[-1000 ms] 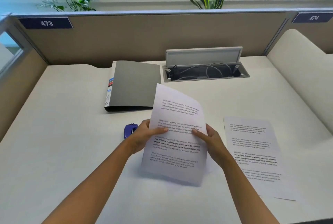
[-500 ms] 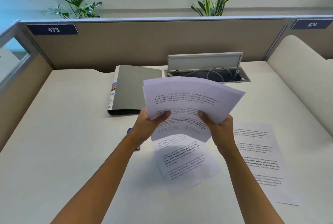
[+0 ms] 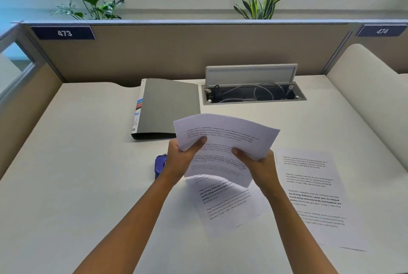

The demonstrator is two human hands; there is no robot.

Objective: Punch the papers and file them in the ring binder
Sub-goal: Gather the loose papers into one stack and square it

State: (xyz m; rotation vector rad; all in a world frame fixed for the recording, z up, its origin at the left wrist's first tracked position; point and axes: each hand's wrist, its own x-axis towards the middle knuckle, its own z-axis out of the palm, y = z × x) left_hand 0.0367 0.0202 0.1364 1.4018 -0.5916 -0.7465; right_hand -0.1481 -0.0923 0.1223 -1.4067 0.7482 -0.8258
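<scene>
Left hand (image 3: pixel 180 161) and right hand (image 3: pixel 260 166) both raised over the middle of the table (image 3: pixel 66 185), fingers (image 3: pixel 199 141) of each closed on a held stack of printed sheets (image 3: pixel 225 141), thumbs on top, sheets bowed upward between them. Directly beneath, at 6 o'clock from the hands, a loose sheet (image 3: pixel 227 203) lying flat and slightly askew. At 4 o'clock, well to the right, another printed sheet (image 3: pixel 313 196) flat on the table. Just beside the left wrist, at 9 o'clock, a blue hole punch (image 3: pixel 160 165), partly hidden by the hand. At 11 o'clock, a closed grey ring binder (image 3: pixel 167 106) lying flat, spine to the left. At 1 o'clock, an open cable tray (image 3: pixel 254 95), lid up, cables inside.
</scene>
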